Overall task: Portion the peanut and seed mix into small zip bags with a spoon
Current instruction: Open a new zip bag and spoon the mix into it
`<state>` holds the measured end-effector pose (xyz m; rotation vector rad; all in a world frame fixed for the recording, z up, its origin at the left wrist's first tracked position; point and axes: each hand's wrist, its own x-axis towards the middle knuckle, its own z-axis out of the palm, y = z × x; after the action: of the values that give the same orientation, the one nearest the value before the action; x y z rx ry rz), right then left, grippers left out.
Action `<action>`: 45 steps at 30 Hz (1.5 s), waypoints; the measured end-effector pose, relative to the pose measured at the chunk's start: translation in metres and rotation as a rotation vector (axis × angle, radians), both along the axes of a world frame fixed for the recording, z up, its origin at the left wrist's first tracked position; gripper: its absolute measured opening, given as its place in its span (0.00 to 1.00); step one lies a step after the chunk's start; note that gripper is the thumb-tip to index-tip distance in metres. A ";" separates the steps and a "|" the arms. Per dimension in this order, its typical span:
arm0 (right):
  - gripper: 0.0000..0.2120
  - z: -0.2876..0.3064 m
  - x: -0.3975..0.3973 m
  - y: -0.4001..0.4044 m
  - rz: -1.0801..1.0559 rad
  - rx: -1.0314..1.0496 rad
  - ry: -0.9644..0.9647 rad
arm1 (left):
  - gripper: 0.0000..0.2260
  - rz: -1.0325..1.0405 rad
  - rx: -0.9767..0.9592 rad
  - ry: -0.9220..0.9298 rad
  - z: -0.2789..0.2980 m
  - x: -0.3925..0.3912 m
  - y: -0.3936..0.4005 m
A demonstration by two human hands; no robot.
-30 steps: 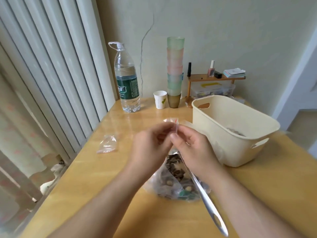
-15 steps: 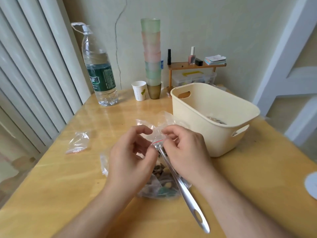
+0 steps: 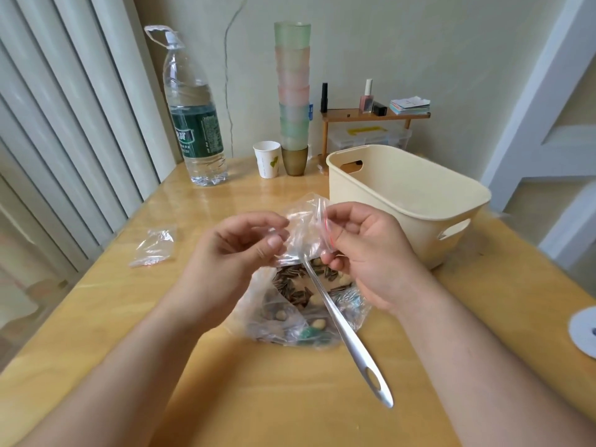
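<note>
- Above the big clear bag of peanut and seed mix point(image 3: 292, 304), which lies on the wooden table point(image 3: 264, 398), both hands hold one small zip bag point(image 3: 303, 230) in the air.
- The left hand point(image 3: 225, 262) pinches the near left edge of the small zip bag between thumb and fingertips; its grip is pressed together on the plastic.
- The right hand point(image 3: 364, 253) pinches the bag's right edge at the red zip line, fingers curled over it.
- The right hand's lower fingers also clasp the spoon point(image 3: 342, 327); its bowl end is hidden behind the small bag and the hand, above the mix, and its long metal handle slants down toward the viewer, past the near edge of the big bag.
- Sunflower seeds and pale peanuts show through the big bag's open top, right below the hands.
- Left of the big bag, well apart from it, a second small zip bag point(image 3: 154, 246) lies flat on the table.
- Right of and behind the big bag stands a cream basket point(image 3: 409, 201) with handle slots.
- Far behind the big bag, by the wall, stand a water bottle point(image 3: 193, 124), a paper cup point(image 3: 267, 159) and a tall stack of tinted cups point(image 3: 293, 98).
</note>
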<state>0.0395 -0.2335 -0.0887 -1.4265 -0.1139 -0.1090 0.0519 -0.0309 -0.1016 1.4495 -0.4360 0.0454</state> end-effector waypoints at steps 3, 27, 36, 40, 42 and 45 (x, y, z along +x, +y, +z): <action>0.04 0.001 0.001 -0.006 -0.104 -0.159 -0.052 | 0.05 0.073 0.008 -0.045 0.003 0.004 0.005; 0.06 -0.011 -0.011 0.019 -0.118 -0.353 -0.040 | 0.38 0.339 0.745 -0.597 -0.012 -0.010 -0.010; 0.07 0.004 -0.009 0.003 0.041 -0.375 -0.023 | 0.28 0.319 0.547 -0.374 -0.008 -0.008 -0.002; 0.11 0.002 0.001 -0.032 0.089 -0.671 -0.060 | 0.23 0.196 0.191 -0.037 0.000 -0.004 0.002; 0.16 -0.007 0.005 -0.036 0.159 -0.959 -0.079 | 0.20 0.067 0.180 0.120 0.004 -0.003 0.005; 0.20 -0.021 0.008 -0.027 0.240 -1.232 -0.144 | 0.26 0.010 0.387 0.317 0.006 -0.001 0.009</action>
<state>0.0480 -0.2608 -0.1096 -2.6145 -0.5344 0.0830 0.0506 -0.0222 -0.0953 1.8018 -0.1806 -0.2713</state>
